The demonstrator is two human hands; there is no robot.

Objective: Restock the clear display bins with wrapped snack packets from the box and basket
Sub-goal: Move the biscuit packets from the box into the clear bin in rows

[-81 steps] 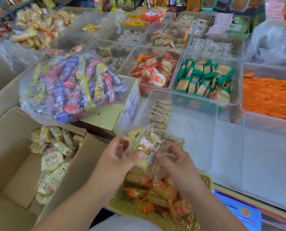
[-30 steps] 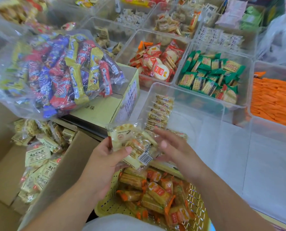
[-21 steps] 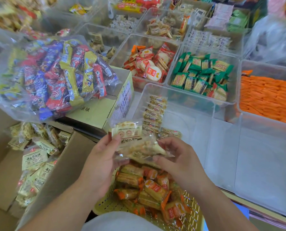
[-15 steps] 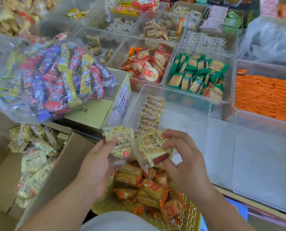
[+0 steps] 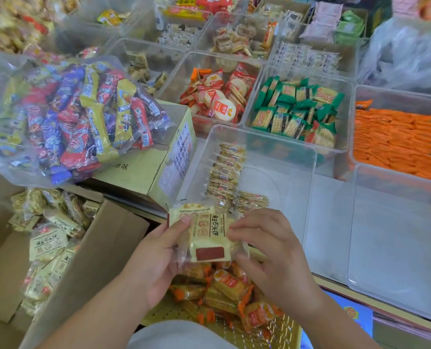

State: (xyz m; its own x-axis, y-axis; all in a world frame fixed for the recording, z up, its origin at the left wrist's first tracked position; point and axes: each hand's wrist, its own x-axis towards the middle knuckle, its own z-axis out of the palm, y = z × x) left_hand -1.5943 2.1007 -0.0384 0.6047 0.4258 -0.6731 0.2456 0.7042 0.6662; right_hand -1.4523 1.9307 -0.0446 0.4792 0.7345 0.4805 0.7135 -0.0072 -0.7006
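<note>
Right now your left grip (image 5: pixel 156 258) and right grip (image 5: pixel 274 255) both pinch the cream packets (image 5: pixel 209 238) between them. The left thumb presses the upper left corner with the fingers underneath, and the right fingertips curl onto the right edge. You hold the packets over the basket (image 5: pixel 282 331), just short of the near wall of the clear bin (image 5: pixel 262 140).

The bin lies straight ahead of the grip, beyond the packets. The row (image 5: pixel 225 172) already lined up in it runs away from you along its left side, starting just past your fingertips. The front packet faces up at you. Its longer side, as far as you can tell, points near to far with the red band at the near end, so it lines up with that row. Both hands sit level. The right one is on the side of the bin's bare floor, so it looks the handier for the reach forward. The box (image 5: pixel 103 248) sits to your left.

Half a second ago the two packets were apart, one in each grip, the right one tilted. Now they overlap as one stack.
</note>
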